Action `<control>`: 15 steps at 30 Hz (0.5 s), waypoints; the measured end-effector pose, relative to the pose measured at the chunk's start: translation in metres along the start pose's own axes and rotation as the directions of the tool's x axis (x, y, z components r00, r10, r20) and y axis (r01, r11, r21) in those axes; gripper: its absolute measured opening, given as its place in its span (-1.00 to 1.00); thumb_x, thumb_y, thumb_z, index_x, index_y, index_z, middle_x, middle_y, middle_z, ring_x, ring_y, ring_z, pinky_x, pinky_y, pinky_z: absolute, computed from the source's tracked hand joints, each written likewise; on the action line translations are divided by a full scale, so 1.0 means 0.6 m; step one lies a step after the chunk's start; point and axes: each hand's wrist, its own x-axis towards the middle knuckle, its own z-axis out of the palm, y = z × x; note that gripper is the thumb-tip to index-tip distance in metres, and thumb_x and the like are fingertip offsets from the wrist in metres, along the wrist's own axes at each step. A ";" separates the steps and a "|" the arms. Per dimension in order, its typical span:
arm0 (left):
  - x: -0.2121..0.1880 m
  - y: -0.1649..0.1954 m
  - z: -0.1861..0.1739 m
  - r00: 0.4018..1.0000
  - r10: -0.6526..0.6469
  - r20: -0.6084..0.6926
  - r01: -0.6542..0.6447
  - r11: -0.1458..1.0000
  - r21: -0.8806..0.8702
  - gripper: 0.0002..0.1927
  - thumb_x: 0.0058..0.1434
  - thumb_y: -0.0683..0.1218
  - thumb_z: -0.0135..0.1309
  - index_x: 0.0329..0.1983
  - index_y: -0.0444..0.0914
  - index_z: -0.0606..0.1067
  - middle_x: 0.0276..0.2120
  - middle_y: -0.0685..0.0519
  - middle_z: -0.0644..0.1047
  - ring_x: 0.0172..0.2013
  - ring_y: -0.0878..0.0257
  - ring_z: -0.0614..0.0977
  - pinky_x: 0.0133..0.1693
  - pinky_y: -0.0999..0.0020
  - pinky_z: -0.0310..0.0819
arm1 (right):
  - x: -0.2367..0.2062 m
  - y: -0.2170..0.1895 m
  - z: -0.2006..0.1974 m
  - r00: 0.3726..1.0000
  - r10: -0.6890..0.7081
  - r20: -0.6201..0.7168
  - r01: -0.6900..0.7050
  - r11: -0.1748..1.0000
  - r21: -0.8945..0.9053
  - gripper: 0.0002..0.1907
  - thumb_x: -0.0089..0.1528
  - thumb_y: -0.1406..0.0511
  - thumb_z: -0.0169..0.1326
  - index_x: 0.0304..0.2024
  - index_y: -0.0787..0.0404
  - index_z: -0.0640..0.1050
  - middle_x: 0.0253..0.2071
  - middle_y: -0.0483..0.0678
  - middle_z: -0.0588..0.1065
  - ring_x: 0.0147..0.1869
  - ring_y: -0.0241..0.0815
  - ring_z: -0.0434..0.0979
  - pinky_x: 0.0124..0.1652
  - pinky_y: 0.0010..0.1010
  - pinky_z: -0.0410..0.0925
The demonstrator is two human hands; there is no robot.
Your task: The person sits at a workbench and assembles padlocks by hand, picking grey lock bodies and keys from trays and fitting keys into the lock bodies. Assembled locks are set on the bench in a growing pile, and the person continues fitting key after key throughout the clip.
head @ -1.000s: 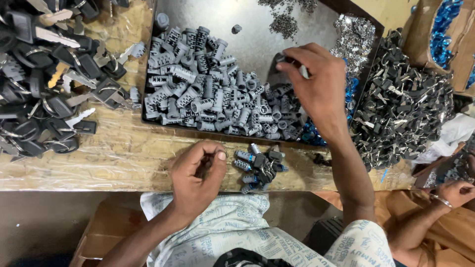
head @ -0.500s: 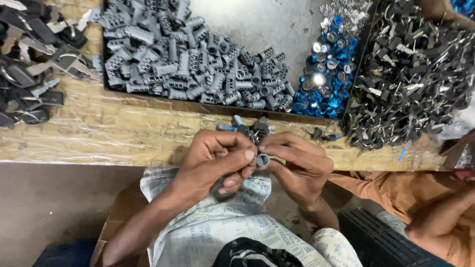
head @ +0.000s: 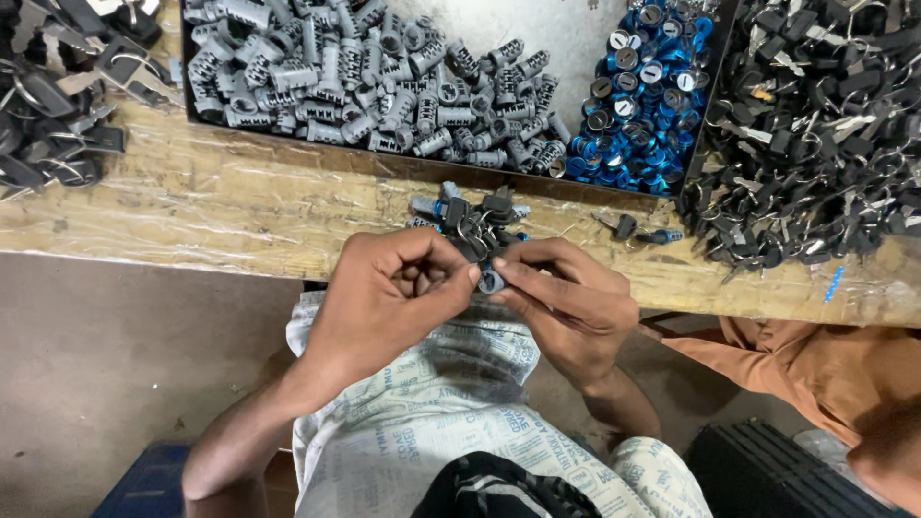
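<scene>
Both hands together now, right hand (head: pixel 566 302) back from the black metal tray (head: pixel 288 149). Left hand (head: pixel 398 293) and right pinching one small grey ribbed plastic cylinder (head: pixel 490 280), just below tray's front edge.

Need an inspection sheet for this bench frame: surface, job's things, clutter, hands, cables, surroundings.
Surface: worn wooden bench.
Job's things: small grey cylinder pinched between both hands; small pile of finished pieces just behind it.
Clutter: grey cylinders and blue caps in a dark tray; black key heaps at right and left.
Hands: left hand and right hand both grip the cylinder.
Cables: nothing seen.
Surroundings: another person's orange sleeve at right.
</scene>
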 end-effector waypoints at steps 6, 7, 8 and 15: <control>-0.008 0.014 -0.007 1.000 0.030 0.004 -0.030 0.994 0.103 -0.89 0.24 -0.23 0.21 -0.40 -0.34 0.57 -0.59 0.27 0.47 -0.55 0.61 0.29 -0.56 0.55 0.08 | -0.005 -0.009 0.008 0.998 -0.066 0.013 0.067 0.994 -0.089 -0.62 0.12 0.54 0.37 -0.01 0.32 0.63 -0.10 0.16 0.58 -0.12 -0.15 0.64 -0.16 -0.44 0.49; -0.010 0.013 -0.006 0.999 0.036 -0.006 -0.035 0.993 0.117 -0.88 0.25 -0.23 0.21 -0.41 -0.34 0.56 -0.60 0.26 0.47 -0.55 0.60 0.30 -0.57 0.55 0.10 | -0.005 -0.008 0.009 0.998 -0.069 0.016 0.070 0.993 -0.100 -0.63 0.13 0.54 0.37 -0.01 0.32 0.63 -0.10 0.16 0.58 -0.12 -0.15 0.64 -0.15 -0.43 0.49; -0.012 0.011 -0.003 0.999 0.042 -0.014 -0.040 0.991 0.127 -0.86 0.26 -0.22 0.20 -0.42 -0.34 0.55 -0.61 0.25 0.48 -0.56 0.60 0.31 -0.57 0.55 0.11 | -0.006 -0.007 0.009 0.996 -0.084 0.016 0.085 0.991 -0.101 -0.63 0.13 0.54 0.37 -0.02 0.32 0.63 -0.10 0.17 0.57 -0.13 -0.15 0.64 -0.16 -0.44 0.49; -0.027 -0.020 0.018 0.944 0.244 -0.222 -0.170 0.936 0.307 -0.88 0.28 -0.22 0.21 -0.36 -0.35 0.53 -0.57 0.13 0.50 -0.58 0.49 0.42 -0.54 0.52 0.26 | 0.009 -0.005 0.024 0.996 0.040 0.078 -0.040 0.999 0.005 -0.70 0.16 0.52 0.35 -0.05 0.34 0.65 -0.15 0.16 0.61 -0.22 -0.17 0.65 -0.25 -0.46 0.48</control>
